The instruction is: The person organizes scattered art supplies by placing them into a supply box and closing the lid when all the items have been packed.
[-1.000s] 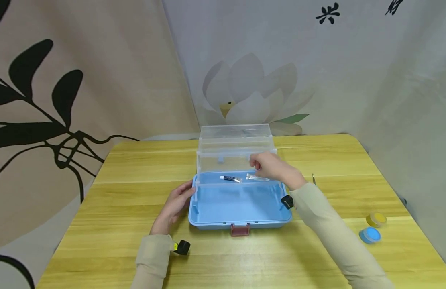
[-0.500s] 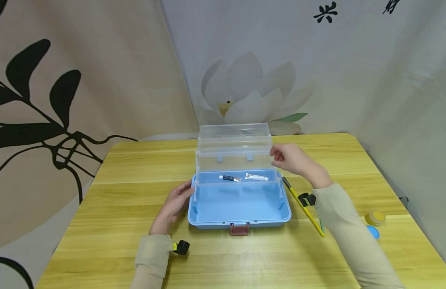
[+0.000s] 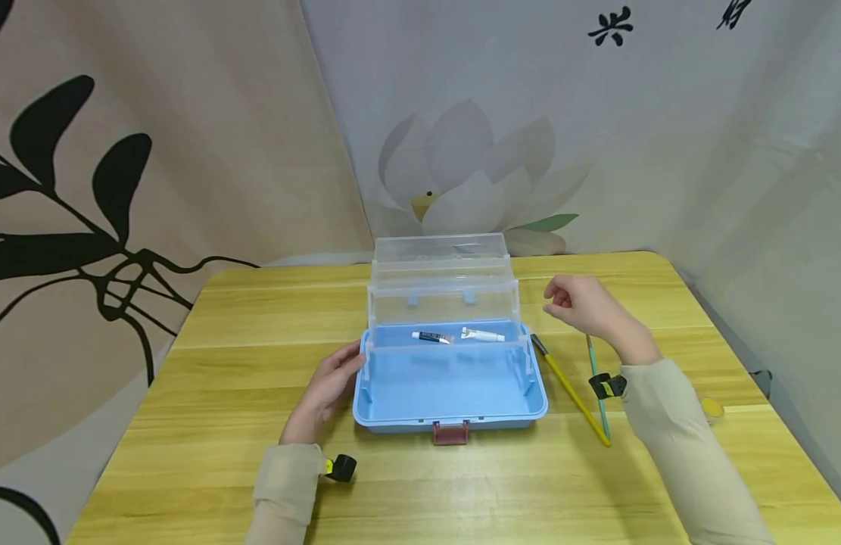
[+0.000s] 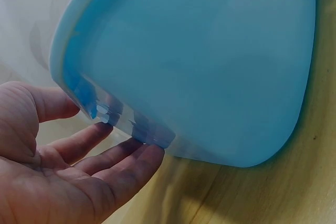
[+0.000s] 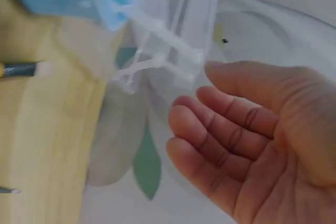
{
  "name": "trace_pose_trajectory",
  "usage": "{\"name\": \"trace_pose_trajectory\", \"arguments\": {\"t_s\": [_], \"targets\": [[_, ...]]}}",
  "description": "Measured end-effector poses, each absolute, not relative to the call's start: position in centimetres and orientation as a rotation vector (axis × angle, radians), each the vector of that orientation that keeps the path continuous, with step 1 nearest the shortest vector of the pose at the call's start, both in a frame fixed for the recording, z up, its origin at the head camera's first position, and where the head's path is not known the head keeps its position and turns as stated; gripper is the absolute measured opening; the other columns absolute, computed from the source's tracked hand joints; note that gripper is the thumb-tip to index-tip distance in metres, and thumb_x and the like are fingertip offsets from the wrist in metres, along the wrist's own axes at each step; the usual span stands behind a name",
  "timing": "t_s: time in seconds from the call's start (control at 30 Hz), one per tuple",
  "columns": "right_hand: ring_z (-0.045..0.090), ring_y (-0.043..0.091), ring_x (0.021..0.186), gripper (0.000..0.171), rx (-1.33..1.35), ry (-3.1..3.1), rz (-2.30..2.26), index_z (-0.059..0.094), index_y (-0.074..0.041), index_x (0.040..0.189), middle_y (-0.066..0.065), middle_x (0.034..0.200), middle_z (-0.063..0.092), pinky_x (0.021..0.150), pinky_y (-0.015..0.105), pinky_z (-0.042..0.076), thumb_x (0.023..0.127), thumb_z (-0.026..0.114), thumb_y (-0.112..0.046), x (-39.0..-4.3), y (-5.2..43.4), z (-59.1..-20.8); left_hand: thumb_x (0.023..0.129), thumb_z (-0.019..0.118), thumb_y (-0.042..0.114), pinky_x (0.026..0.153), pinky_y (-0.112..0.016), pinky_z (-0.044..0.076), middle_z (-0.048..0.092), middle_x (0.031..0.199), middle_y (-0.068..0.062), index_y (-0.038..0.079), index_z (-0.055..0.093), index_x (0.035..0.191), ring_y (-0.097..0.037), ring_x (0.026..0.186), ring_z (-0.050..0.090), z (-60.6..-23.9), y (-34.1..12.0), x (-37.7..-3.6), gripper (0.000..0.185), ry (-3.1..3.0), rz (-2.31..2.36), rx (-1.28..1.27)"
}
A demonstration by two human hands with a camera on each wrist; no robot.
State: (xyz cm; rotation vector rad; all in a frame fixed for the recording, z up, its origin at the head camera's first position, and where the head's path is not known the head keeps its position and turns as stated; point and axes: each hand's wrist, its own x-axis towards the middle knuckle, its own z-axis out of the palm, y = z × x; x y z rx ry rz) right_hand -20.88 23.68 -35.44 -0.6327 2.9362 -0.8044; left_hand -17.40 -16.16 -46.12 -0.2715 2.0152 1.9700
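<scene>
On the yellow wooden tabletop (image 3: 256, 484) a blue storage box (image 3: 450, 386) is sitting open, its clear lid and tray tiers (image 3: 442, 281) standing up behind it and a red latch (image 3: 450, 432) hanging at its near edge. Inside, toward the back wall, two small tubes are lying side by side: a dark-labelled tube (image 3: 433, 337) on the left and a white tube (image 3: 484, 334) on the right. Just right of the box a yellow-handled brush (image 3: 573, 391) is lying slantwise, with a thin teal-handled brush (image 3: 596, 386) near it, their far ends spreading apart. A yellow paint pot (image 3: 712, 407) is peeking out behind the right sleeve (image 3: 686, 446), mostly hidden by it. Printed cloth with a lotus (image 3: 461, 166) is hanging as a backdrop.

The left hand (image 3: 327, 390) is resting against the box's left side, its grip released: straight fingers (image 4: 113, 161) are touching the clear hinge piece under the blue rim, as the left wrist view is showing. The right hand (image 3: 587, 306) is hovering above the tabletop, right of the clear tiers and over the far end of the teal brush, touching nothing. Its fingers (image 5: 220, 140) are hanging loosely curled, the grip relaxed and holding nothing, with nothing lying between it and the brushes below.
</scene>
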Motion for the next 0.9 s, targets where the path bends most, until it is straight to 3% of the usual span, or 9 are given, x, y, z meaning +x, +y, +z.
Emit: {"name": "trace_pose_trajectory", "arguments": {"t_s": [0.4, 0.9], "targets": [[0.048, 0.015, 0.059, 0.017, -0.517, 2.863, -0.703, 0.06, 0.007, 0.092, 0.005, 0.069, 0.055, 0.059, 0.034, 0.045, 0.082, 0.068, -0.004, -20.3, 25.8, -41.2, 0.097, 0.05, 0.015, 0.105, -0.045, 0.034, 0.04, 0.142, -0.019, 0.002, 0.039, 0.14, -0.033, 0.128, 0.04, -45.9, -16.2, -17.3, 0.046, 2.018, 1.962, -0.283], [0.05, 0.018, 0.063, 0.013, -0.421, 2.799, -0.696, 0.06, 0.003, 0.084, 0.005, 0.069, 0.056, 0.059, 0.032, 0.044, 0.079, 0.067, -0.006, -19.7, 25.5, -43.6, 0.097, 0.05, 0.015, 0.105, -0.045, 0.034, 0.041, 0.142, -0.018, 0.002, 0.04, 0.14, -0.032, 0.127, 0.041, -46.0, -16.1, -17.3, 0.046, 2.018, 1.964, -0.3]]}}
